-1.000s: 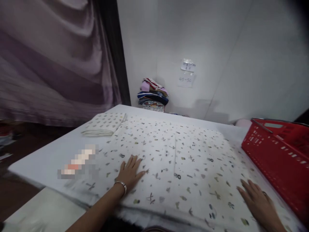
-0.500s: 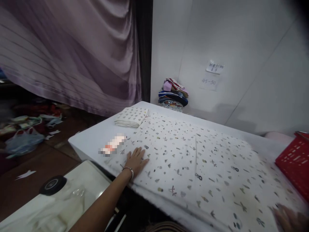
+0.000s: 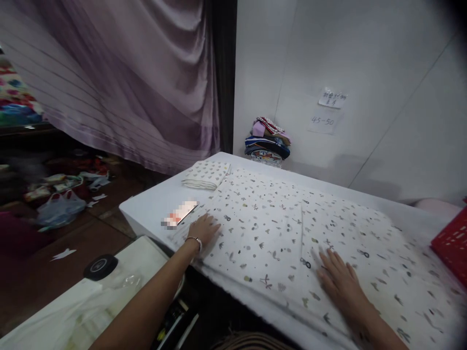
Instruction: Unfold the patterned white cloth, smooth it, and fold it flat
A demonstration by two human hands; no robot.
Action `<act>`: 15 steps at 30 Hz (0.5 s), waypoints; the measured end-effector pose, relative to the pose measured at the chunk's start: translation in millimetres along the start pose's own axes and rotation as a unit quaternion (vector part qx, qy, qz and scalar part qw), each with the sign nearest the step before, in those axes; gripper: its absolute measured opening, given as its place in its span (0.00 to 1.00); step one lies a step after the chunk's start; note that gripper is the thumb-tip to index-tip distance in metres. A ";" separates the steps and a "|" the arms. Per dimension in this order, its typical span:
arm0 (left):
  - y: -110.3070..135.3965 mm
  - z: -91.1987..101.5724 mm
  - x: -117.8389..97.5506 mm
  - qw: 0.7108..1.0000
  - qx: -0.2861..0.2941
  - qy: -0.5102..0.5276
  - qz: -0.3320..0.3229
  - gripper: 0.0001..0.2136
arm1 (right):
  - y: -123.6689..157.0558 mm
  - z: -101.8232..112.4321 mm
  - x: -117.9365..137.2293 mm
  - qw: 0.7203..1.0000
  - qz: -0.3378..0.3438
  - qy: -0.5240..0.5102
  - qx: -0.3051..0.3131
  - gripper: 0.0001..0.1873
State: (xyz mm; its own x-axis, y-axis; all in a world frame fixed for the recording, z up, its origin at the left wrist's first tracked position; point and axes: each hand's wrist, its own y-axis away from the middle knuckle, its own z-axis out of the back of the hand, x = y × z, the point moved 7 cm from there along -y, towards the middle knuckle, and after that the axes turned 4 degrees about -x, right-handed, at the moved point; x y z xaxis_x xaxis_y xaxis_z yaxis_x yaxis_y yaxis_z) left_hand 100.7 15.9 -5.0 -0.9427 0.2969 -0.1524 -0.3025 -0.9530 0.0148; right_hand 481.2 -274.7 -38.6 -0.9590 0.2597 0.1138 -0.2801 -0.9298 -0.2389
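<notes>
A white printed cloth (image 3: 270, 228) with small dark plant-like motifs lies spread over the table, with a fold line running down its middle. On its left edge rests my left hand (image 3: 204, 231), fingers spread flat, a bracelet at the wrist. My right hand (image 3: 341, 282) is over the cloth right of the fold line, palm down with fingers apart, slightly blurred. Neither hand grips anything. Beyond my left hand sits a folded patterned cloth (image 3: 206, 175). A flat, pixelated object (image 3: 180, 214) lies on the table near my left hand.
The white table (image 3: 140, 206) runs along a grey wall carrying paper notes (image 3: 324, 120). A pile of folded fabrics (image 3: 268, 141) stands behind it. At the right is a red basket (image 3: 452, 243). A lower white surface (image 3: 142, 257) with a black round object (image 3: 101, 267) adjoins at left.
My right hand has come from the lower right corner inward across the cloth. The left hand stays flat in about the same place. The camera has turned slightly left.
</notes>
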 end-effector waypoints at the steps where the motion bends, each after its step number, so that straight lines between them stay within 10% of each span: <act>1: -7.0 5.9 -3.4 1.000 -0.009 0.010 -0.001 0.26 | -7.3 1.5 12.2 1.000 0.010 -0.007 0.008 0.30; 9: -103.1 30.8 -26.0 0.997 -0.045 0.052 0.020 0.18 | -44.3 -4.5 112.4 0.988 0.136 -0.058 0.047 0.29; 15: -171.0 33.0 -28.1 0.994 -0.077 0.051 0.056 0.15 | -39.8 -23.9 123.3 0.983 0.169 -0.051 0.056 0.27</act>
State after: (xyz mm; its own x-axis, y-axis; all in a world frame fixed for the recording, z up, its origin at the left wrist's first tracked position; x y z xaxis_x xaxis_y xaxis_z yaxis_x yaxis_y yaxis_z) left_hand 174.2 172.4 29.4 -0.9477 0.1881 -0.2579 -0.1639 -0.9800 -0.1124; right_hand 373.1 -199.5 -38.1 -0.9855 -0.0903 0.1438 0.0648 -0.9828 -0.1731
